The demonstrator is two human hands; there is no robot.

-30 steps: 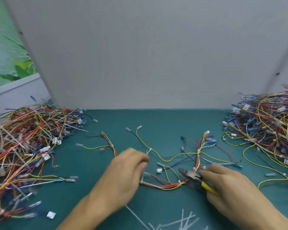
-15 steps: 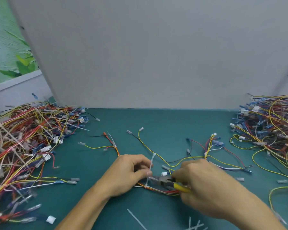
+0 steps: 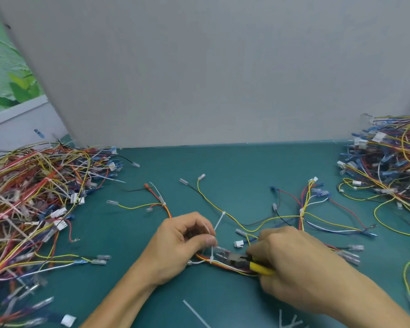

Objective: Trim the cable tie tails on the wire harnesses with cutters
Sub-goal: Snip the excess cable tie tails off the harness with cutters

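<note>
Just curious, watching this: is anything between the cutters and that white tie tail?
Nothing visible blocks it. The cutters in the right hand point at the tail, which the left hand pinches; a clear terminal lies just beside the tip.

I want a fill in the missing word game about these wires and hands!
The right hand holds cutters with ___ handles. The left hand pinches a cable tie tail coloured ___. Heaps of wire harnesses lie on ___ sides of the mat.
Missing words: yellow, white, both.
</note>
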